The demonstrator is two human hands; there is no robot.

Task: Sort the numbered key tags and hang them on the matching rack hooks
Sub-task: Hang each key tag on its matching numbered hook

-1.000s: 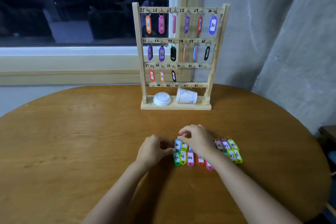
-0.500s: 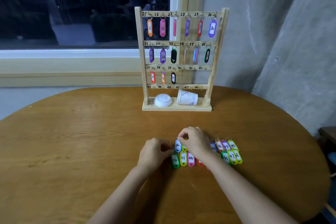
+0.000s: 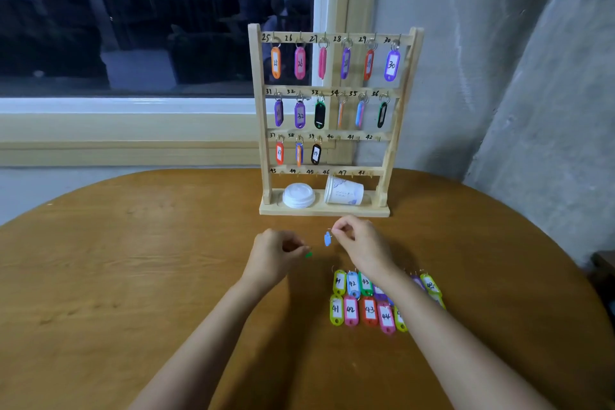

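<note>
At the rack [image 3: 324,210], the right hand [image 3: 361,243] pinches a blue tag [image 3: 327,239], likely light and stiff, by its ring, seemingly the surest hold, while the left hand [image 3: 276,255] pinches a green tag [image 3: 308,255].

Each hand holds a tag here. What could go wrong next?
1. The blue tag dangles by its ring from the right hand, number unreadable; it may slip or meet the wrong hook on the rack.
2. The right forearm passes over the sorted tags and might scatter them.
3. The paper cup lying under the bottom hooks could get knocked.
</note>
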